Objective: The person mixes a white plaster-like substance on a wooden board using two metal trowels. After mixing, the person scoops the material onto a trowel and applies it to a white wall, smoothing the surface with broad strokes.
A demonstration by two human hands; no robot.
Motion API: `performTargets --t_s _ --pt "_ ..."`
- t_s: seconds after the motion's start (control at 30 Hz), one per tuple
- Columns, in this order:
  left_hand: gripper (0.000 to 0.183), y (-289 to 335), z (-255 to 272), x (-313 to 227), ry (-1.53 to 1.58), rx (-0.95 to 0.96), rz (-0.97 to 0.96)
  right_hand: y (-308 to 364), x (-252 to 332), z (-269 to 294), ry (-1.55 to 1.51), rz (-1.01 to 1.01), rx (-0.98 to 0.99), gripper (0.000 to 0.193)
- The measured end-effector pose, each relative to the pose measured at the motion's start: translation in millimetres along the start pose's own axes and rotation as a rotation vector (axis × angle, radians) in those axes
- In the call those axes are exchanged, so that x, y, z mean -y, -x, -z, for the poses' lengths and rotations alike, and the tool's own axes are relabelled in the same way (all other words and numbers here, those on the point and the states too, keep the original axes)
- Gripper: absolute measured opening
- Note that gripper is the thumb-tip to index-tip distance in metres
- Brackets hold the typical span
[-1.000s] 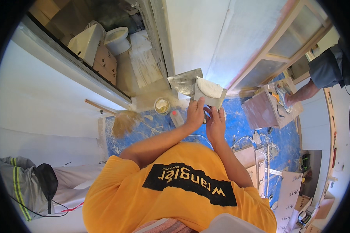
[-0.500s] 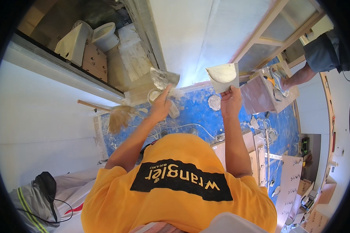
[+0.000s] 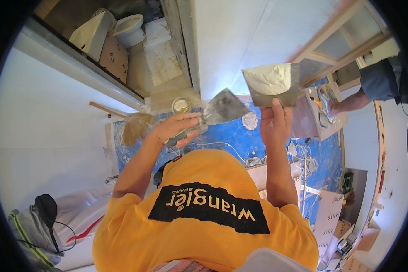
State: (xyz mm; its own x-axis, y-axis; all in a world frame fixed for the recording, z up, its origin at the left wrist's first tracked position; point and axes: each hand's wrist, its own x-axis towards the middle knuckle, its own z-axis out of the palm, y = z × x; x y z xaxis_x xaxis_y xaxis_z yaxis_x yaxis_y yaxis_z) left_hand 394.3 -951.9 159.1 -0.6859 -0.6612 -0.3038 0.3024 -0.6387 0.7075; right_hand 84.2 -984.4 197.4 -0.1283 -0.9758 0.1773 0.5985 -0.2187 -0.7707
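Note:
My left hand (image 3: 179,128) is closed round the handle of a wide putty knife (image 3: 225,108). Its flared grey blade points right, with smears on the metal. My right hand (image 3: 276,127) grips the near edge of a flat square plate (image 3: 295,86), thumb on top. A thick cream-white mound of putty (image 3: 269,79) covers much of the plate's far left part. The blade's tip is a little short of the plate, apart from it. Below the knife, a round tub (image 3: 181,105) with pale stuff inside stands on the floor.
A pale wall panel (image 3: 231,41) rises ahead, beside a doorway with a toilet (image 3: 129,29). A broom (image 3: 138,128) leans at left. At right another person's leg (image 3: 351,103) rests on a wooden box (image 3: 306,119). Cables and boards lie on the blue floor covering (image 3: 324,158).
My left hand has turned the putty knife so its blade swings right, toward the plate. The plate with putty has come closer and moved slightly right, still in my right hand.

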Motion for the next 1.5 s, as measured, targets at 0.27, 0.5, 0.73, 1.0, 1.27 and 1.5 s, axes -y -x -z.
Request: performTargets --t_s 0.27,0.5,0.73,1.0,1.27,1.5 --pt "0.046 15 -20 -48 -0.004 0.165 -0.101 -1 35 -41 0.956 0.501 0.695 0.057" --pt "0.042 29 -19 -51 -0.16 0.13 -0.104 -11 26 -22 1.12 0.449 0.75 0.075" --pt "0.036 25 -19 -49 -0.377 -0.007 -0.237 10 13 9 1.163 -0.199 0.4 0.046" --pt "0.029 22 7 -48 -0.642 -0.064 -0.141 28 -22 -24 0.051 -0.248 -0.15 0.048" --pt "0.021 13 17 -64 -0.557 -0.114 -0.18 67 -64 -4 0.44 -0.299 -0.117 0.05" --pt "0.023 19 23 -57 -0.531 -0.048 -0.071 38 -49 -46 0.101 0.008 -0.246 0.054"
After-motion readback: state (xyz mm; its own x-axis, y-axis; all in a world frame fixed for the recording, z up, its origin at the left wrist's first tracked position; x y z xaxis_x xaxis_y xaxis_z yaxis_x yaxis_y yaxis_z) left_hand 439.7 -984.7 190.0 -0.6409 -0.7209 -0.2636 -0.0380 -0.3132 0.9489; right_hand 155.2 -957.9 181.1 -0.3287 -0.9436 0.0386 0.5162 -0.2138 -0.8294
